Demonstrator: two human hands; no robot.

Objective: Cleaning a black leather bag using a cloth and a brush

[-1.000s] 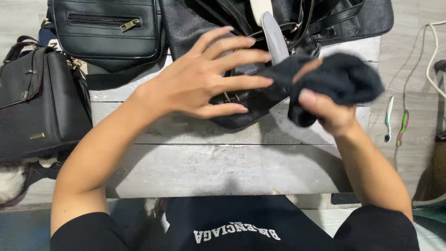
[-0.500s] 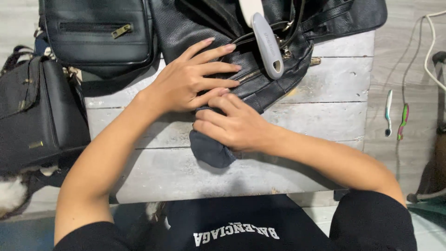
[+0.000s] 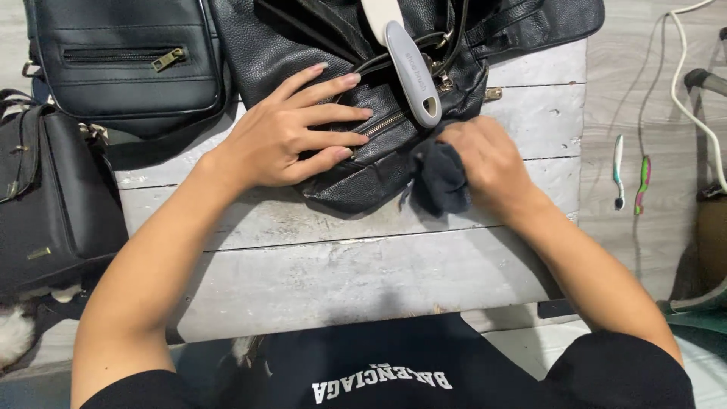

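While cloth (image 3: 443, 182) hides its fingertips, right hand (image 3: 485, 163) grips.

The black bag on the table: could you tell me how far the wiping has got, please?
Mid-wipe. The left hand presses the black bag flat; the right hand rubs a dark cloth against its lower edge by the zip. Nothing shows which parts are finished. Two more bags lie untouched to the left.

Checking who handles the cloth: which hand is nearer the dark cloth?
Right. The right hand clutches the dark cloth against the black leather bag; the left hand lies flat on the bag, beside it.
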